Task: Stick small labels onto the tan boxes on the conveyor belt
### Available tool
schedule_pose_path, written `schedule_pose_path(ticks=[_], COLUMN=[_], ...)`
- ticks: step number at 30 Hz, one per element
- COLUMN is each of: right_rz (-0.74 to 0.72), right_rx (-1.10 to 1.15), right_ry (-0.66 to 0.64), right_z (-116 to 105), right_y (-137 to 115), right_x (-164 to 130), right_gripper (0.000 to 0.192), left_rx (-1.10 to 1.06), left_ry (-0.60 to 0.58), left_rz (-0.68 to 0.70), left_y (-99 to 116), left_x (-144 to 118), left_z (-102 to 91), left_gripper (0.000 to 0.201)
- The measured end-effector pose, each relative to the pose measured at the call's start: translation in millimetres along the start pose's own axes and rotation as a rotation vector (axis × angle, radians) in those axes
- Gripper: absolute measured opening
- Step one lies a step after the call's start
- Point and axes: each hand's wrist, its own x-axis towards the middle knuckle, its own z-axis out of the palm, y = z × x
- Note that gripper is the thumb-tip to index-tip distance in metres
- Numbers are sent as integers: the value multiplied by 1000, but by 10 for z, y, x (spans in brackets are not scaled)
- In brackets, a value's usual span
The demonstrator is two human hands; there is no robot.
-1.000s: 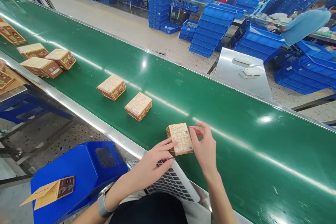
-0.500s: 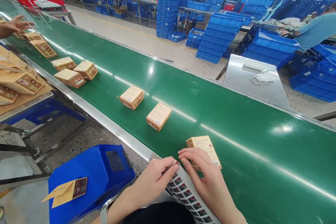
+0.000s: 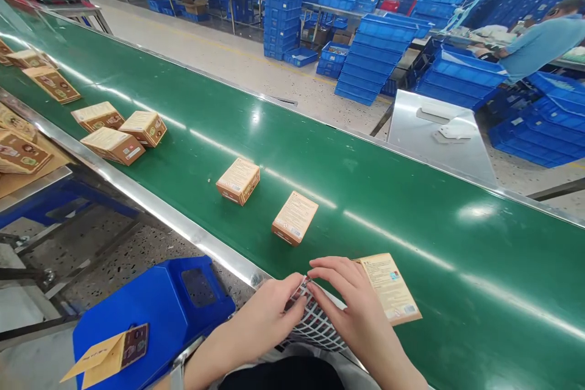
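Note:
My left hand pinches the top edge of a white sheet of small stickers, which hangs down over my lap. My right hand has its thumb and forefinger closing at the same edge, by a small reddish sticker; the exact contact is partly hidden. Beyond the right hand, a tan carton lies on the green conveyor belt, with a small coloured sticker on its printed top. Farther up the belt are another carton and one more carton.
Several more cartons stand at the belt's left. A metal rail edges the near side. A blue plastic stool bears an open, flattened carton. Blue crates are stacked across the aisle, where a person in blue works.
The cartons on the near belt have shifted right and toward me. My right fingers have moved closer to the sheet's edge, and the sheet has tilted. A co-worker's hand at the left left view.

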Motion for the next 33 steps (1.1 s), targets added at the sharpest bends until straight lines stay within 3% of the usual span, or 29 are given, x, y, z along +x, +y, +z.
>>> schedule_pose_path(ticks=[3,5,8,11,13,16,19,26,33], right_rz=[-56,-25,277,655,748,785,781,700,612], right_rx=[-103,-45,236,553,739,869,798,668,481], right_ry=[22,11,76,238,275,313,312,120,79], right_z=[5,2,27,138,249,384,401,175,34], right_y=[-78,-97,39,354,560,729,749,820,873], right_x=[-20,-37,-18,96,207,358,444,454,369], right_gripper=[13,13,5,24,34,40,40,36,31], left_rx=[9,5,35,127,186,226,201,126,90], left_ry=[20,38,62,83,49,-62,-130,-174,-191], left_rz=[-35,-84,-104,50,172,231,216,206,222], left_y=[-14,-13,-20,-67,-123,-209,-239,-105,-30], left_x=[18,21,15,46,110,242,339,379,397], left_z=[18,-9,-147,-336,-417,-421,-361,-313,-191], left_gripper=[25,28,30,26,21,22,26,27,26])
